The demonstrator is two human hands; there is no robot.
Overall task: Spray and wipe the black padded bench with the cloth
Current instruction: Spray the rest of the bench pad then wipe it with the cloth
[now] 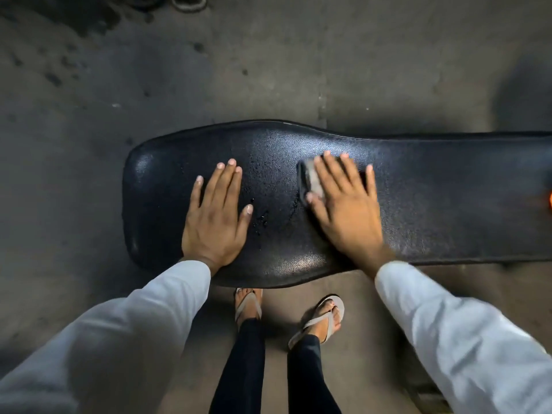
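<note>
The right grip (343,204) lies flat with its fingers straight and spread, pressing a small grey cloth (313,180) down on the black padded counter (433,189). Most of the cloth hides under that grip; only a bit sticks out past the thumb side. To the left of it, a patch of wet drops (268,204) shines on the pad. Just past the drops, the left grip (216,216) rests flat on the counter too, fingers straight, holding nothing. Far to the right of the right grip, something orange (549,200) peeks in at the edge. Below both grips, two feet in pale flip-flops (327,319) stand on the grey floor (119,85).
</note>
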